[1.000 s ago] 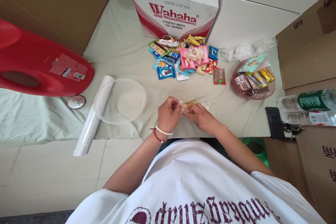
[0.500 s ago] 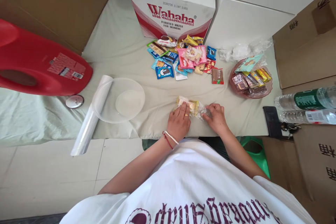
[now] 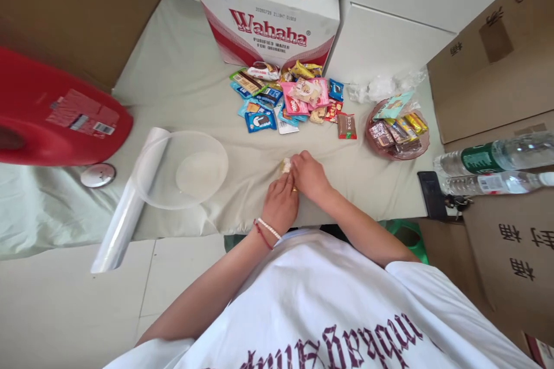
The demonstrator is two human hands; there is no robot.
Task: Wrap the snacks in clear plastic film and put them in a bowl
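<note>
A small yellow-and-white snack bundle [image 3: 285,166] lies on the cloth near the table's front, mostly covered by my fingers. In the earlier frame clear plastic film stretches from its right side; now that film is hidden. My left hand [image 3: 281,203] wears a ring and two bracelets, its fingers pressed together against the bundle from the near side. Bent over the bundle's right side, my right hand [image 3: 309,176] has its fingers closed and meets the left fingertips. Beyond both hands is a pile of wrapped snacks [image 3: 296,98], with a brown packet [image 3: 347,125] at its right edge.
At left are a clear round lid or shallow dish [image 3: 212,176], a roll of plastic film [image 3: 125,213], a round tin [image 3: 98,175] and a red jug [image 3: 82,109]. Rightward stand a pink bowl [image 3: 372,147] of snacks, a phone [image 3: 431,196] and bottles [image 3: 511,154]. A Wahaha carton [image 3: 272,17] stands behind.
My right hand has moved left from the film's loose end onto the bundle, against my left hand. The bundle is now mostly covered. The whole view has shifted slightly.
</note>
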